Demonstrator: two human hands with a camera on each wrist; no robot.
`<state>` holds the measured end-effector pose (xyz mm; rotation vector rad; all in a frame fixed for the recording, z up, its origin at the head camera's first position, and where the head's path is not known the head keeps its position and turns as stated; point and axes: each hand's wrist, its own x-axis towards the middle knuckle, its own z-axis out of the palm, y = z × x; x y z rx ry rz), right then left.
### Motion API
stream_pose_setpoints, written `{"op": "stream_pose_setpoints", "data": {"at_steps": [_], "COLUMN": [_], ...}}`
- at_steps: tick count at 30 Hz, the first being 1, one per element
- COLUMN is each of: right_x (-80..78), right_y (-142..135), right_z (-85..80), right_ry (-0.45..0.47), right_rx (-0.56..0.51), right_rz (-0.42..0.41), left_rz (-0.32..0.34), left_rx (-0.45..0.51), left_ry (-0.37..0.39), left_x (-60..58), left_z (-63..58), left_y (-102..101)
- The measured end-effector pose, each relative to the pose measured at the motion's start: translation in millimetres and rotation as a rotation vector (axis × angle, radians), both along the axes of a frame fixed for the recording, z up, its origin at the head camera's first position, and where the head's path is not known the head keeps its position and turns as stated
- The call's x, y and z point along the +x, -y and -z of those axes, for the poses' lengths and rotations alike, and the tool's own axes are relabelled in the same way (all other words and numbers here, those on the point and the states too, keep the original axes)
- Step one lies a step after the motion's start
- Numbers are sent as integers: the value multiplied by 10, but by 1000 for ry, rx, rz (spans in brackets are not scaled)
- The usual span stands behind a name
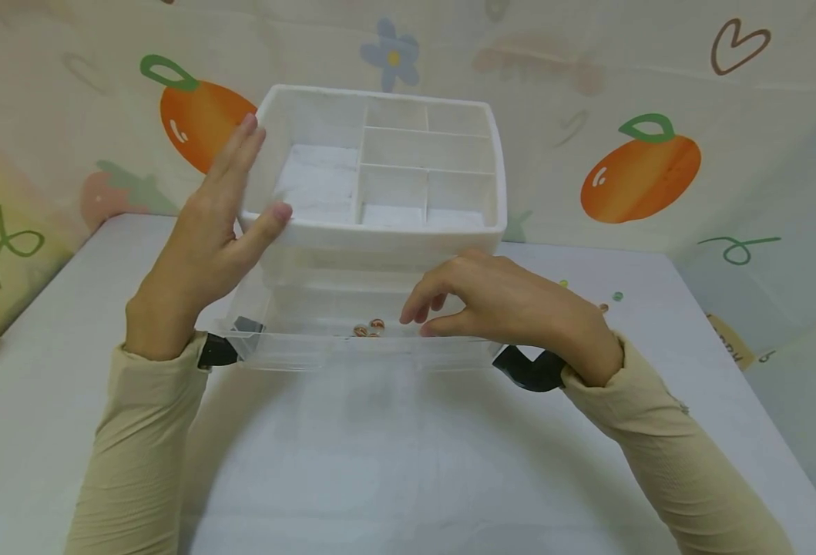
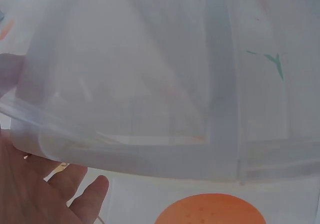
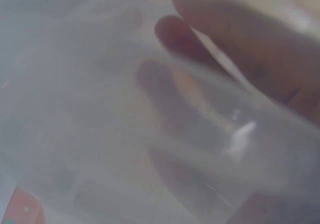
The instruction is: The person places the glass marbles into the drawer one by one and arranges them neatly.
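Observation:
A white desktop organizer (image 1: pixel 387 235) with a divided top tray stands at the back of the table. From its front a clear drawer (image 1: pixel 290 353) is pulled out. My left hand (image 1: pixel 203 239) rests against the organizer's left side, fingers straight and the thumb over the front rim; in the left wrist view, that hand (image 2: pixel 45 189) is beside the translucent wall. My right hand (image 1: pixel 498 297) hovers over the drawer's right part with fingers loosely bent and nothing visible between them. Three small brown round pieces (image 1: pixel 377 324) lie in the drawer, left of the right fingertips.
Small round pieces, including a green one (image 1: pixel 618 296) and a brown one (image 1: pixel 603 307), lie on the white-covered table (image 1: pixel 380 462) to the right, behind the right forearm. A printed cloth (image 1: pixel 546 62) hangs just behind the organizer. Black wrist straps (image 1: pixel 528 370) sit near the drawer's corners.

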<state>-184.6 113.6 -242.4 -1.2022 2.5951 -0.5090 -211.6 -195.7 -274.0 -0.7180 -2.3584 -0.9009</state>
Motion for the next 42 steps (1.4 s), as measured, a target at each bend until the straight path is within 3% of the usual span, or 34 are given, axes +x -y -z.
{"op": "stream_pose_setpoints", "data": {"at_steps": [21, 29, 36, 42], "right_x": [-25, -18, 0, 39], "right_y": [-3, -37, -108, -258], "right_z": [26, 41, 31, 28], "right_ry": [5, -20, -96, -235], "right_rx": [-10, -80, -149, -280], "right_rz": [18, 19, -6, -20], "left_rz": [-12, -17, -22, -18], "left_rx": [-5, 10, 14, 23], "left_ry": [23, 45, 62, 58], "left_x": [11, 15, 8, -3], "left_z": [7, 8, 10, 4], "left_y": [7, 4, 3, 6]}}
